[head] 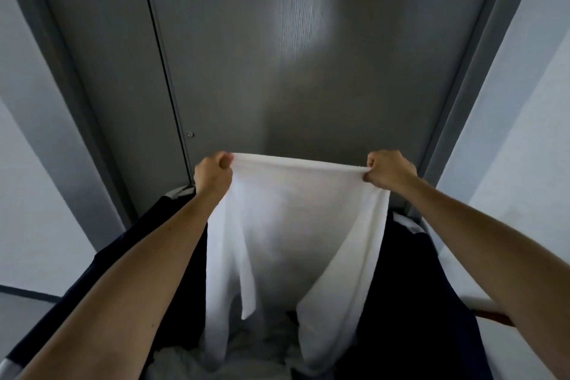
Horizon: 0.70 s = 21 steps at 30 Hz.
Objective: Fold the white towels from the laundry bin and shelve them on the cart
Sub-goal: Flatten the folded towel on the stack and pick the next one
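Basically, towel [293,225] hangs vertical btwn both hands over the dark bin [401,302], top edge stretched horiz. L hand [212,171] and R hand [389,171] each pinch a top corner, fingers curled tight. Lower end prob. touches the laundry below, blurry. Next fold needs corners brought together.

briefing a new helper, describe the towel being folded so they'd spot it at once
Face the grey door; below it stands the dark laundry bin. Over the bin hangs a white towel, its top edge stretched between the left hand and right hand. Unlike the crumpled towels in the bin, it is held up and spread.
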Motion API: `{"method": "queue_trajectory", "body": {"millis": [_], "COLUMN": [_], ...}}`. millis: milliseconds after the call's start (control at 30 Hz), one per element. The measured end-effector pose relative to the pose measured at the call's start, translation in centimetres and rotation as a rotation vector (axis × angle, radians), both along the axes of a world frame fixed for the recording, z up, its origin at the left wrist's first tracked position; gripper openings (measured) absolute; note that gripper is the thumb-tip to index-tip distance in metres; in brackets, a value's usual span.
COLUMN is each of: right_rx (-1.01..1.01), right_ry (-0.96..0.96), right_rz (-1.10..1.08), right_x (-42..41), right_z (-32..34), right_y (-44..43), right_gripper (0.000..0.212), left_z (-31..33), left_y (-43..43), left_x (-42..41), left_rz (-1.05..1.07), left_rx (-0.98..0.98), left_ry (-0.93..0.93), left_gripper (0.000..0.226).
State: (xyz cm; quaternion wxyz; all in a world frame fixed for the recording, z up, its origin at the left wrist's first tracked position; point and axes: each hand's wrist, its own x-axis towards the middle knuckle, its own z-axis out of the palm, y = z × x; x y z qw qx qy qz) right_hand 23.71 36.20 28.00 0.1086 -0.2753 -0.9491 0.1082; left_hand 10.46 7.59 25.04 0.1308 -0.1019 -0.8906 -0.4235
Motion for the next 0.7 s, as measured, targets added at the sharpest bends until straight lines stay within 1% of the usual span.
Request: {"method": "queue_trajectory", "body": {"millis": [67, 133, 200, 267, 333, 367, 433, 500, 533, 567, 633, 667, 700], "right_rx": [0.021, 0.013, -0.047, -0.150, -0.282, -0.324, -0.368, -0.473, -0.530, -0.551, -0.471, -0.453, -0.456], "right_ry": [0.020, 0.044, 0.073, 0.160, 0.220, 0.196, 0.082, 0.029, 0.030, 0.032, 0.028, 0.043, 0.065], "right_rz": [-0.032, -0.050, -0.058, -0.023, 0.100, 0.194, 0.375, 0.455, 0.471, 0.491, 0.533, 0.540, 0.535], "right_x": [-0.1, -0.1, -0.1, -0.3, -0.9, -1.3, -1.8, -2.2, -2.4, -2.7, -2.9, -2.9, -2.9], "right_z": [0.5, 1.5, 2.2, 2.3, 1.5, 1.0, 0.1, -0.3, -0.5, -0.6, -0.9, -1.1, -1.1], "right_y": [0.1, 0.8, 1.4, 0.6, -1.7, -3.1, -5.9, -7.9, -8.3, -8.6, -8.9, -9.1, -9.2], "right_gripper": [0.007, 0.004, 0.008, 0.007, 0.008, 0.016, 0.041, 0.060, 0.063, 0.061, 0.049, 0.048, 0.053], "left_z": [0.4, 0.6, 0.7, 0.3, -0.5, -0.7, -0.7, -0.5, -0.4, -0.4, -0.9, -1.1, -1.3], "left_y": [-0.2, -0.6, -0.9, -0.5, 0.7, 1.6, 3.1, 4.0, 4.4, 4.6, 5.0, 5.1, 5.2], "left_x": [-0.6, -1.4, -1.6, -1.7, -1.1, -0.6, 0.7, 1.6, 1.9, 2.2, 2.5, 2.8, 2.9], "left_rz": [0.032, 0.065, 0.067, 0.026, -0.063, -0.139, -0.325, -0.511, -0.571, -0.612, -0.648, -0.660, -0.672], "left_rx": [0.031, 0.085, 0.129, 0.180, 0.244, 0.268, 0.254, 0.207, 0.200, 0.208, 0.224, 0.213, 0.199], "left_ry": [0.006, -0.035, -0.125, -0.219, -0.271, -0.277, -0.259, -0.225, -0.228, -0.243, -0.254, -0.248, -0.243], "left_gripper": [0.027, 0.027, 0.029, 0.032, 0.032, 0.029, 0.024, 0.028, 0.029, 0.030, 0.027, 0.026, 0.027]}}
